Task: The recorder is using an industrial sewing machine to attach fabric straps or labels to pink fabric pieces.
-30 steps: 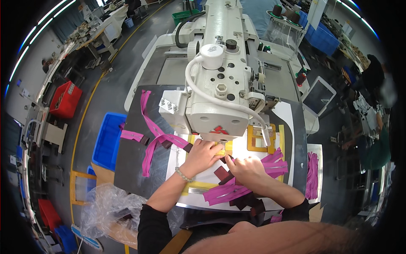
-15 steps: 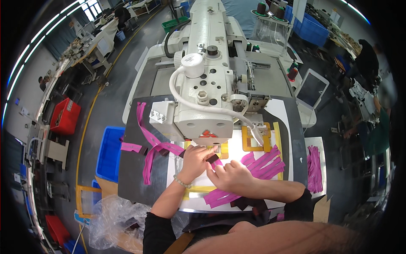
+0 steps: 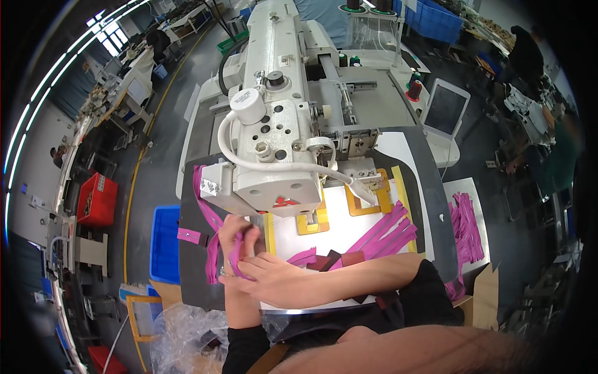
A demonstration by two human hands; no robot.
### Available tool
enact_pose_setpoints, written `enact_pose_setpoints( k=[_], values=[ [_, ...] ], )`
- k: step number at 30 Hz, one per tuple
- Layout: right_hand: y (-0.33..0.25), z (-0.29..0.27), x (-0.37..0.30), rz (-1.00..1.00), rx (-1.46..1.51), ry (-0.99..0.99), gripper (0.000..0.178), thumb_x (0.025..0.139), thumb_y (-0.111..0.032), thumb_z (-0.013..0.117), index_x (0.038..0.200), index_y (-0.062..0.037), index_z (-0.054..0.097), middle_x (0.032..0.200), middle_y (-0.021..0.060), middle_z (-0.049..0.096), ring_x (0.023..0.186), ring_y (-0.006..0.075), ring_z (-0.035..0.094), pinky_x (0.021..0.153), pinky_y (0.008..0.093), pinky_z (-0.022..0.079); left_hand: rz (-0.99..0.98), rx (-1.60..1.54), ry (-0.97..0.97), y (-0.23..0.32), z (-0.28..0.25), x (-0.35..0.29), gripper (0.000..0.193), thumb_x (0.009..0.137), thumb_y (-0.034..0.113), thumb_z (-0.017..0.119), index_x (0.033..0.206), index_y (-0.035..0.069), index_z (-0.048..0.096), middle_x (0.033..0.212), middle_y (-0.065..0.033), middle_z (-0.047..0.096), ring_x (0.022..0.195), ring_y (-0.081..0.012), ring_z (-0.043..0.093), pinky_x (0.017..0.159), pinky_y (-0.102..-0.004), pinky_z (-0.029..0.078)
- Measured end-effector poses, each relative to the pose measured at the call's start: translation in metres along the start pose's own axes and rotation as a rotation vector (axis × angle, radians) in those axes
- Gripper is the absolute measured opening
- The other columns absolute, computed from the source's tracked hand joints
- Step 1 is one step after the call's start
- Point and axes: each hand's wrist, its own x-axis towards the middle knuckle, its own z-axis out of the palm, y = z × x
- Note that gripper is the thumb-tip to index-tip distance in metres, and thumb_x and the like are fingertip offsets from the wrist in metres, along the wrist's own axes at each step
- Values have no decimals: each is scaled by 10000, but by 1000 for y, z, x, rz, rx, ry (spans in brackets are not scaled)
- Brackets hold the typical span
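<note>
Both my hands are together at the left part of the white work plate (image 3: pixel 293 249), beside the head of a sewing machine (image 3: pixel 277 181). A magenta zipper strip (image 3: pixel 235 255) runs between them. My left hand (image 3: pixel 240 232) has its fingers curled round the strip's upper part. My right hand (image 3: pixel 274 278) reaches across my left wrist, its fingers closed on the strip lower down. More magenta zipper strips (image 3: pixel 389 232) with dark fabric ends lie fanned to the right, partly behind my right forearm. Other strips (image 3: pixel 212 218) lie on the dark table at the left.
Yellow clamp frames (image 3: pixel 313 228) sit under the machine head and to its right. A blue bin (image 3: pixel 166 243) stands left of the table, above a clear plastic bag (image 3: pixel 187 333). A pile of magenta strips (image 3: pixel 466 227) rests on a side surface at right, near a tablet-like screen (image 3: pixel 446 106).
Both hands have moved left, away from below the machine head. A magenta strip is now between them. My view has shifted, so the machine appears further left.
</note>
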Motion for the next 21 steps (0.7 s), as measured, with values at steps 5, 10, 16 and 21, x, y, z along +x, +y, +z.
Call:
enact_pose_setpoints(
  k=[5, 10, 16, 21],
  values=[
    [3, -6, -31, 71, -12, -285, 595, 839, -141, 590, 1392, -86, 377, 1396, 222, 398, 1306, 310, 395, 1012, 423, 339, -520, -116, 133, -17, -39, 10, 325, 939, 216, 548, 706, -6, 592, 565, 29, 504, 525, -55, 415, 480, -232, 303],
    [11, -54, -85, 215, -61, -237, 348, 840, -134, 577, 1185, -86, 572, 1258, 129, 533, 1127, 203, 539, 927, 390, 367, -564, -50, 126, -61, -64, 2, 484, 991, 386, 474, 724, 12, 624, 599, 47, 513, 533, -26, 425, 461, -207, 288],
    [8, -98, -150, 481, -224, -71, 308, 798, -106, 668, 1104, -103, 631, 1107, 58, 627, 989, 184, 592, 868, 374, 360, -544, -180, 208, -69, -60, -2, 493, 982, 430, 475, 731, 24, 599, 576, 43, 498, 500, -27, 408, 441, -210, 279],
    [-13, -94, -206, 710, -251, 66, 348, 766, -115, 709, 1108, -125, 647, 1097, 76, 631, 958, 207, 603, 882, 385, 349, -698, -230, 358, -66, -73, 1, 466, 954, 490, 482, 766, 70, 553, 556, 60, 448, 435, -21, 362, 377, -194, 223]
  ],
)
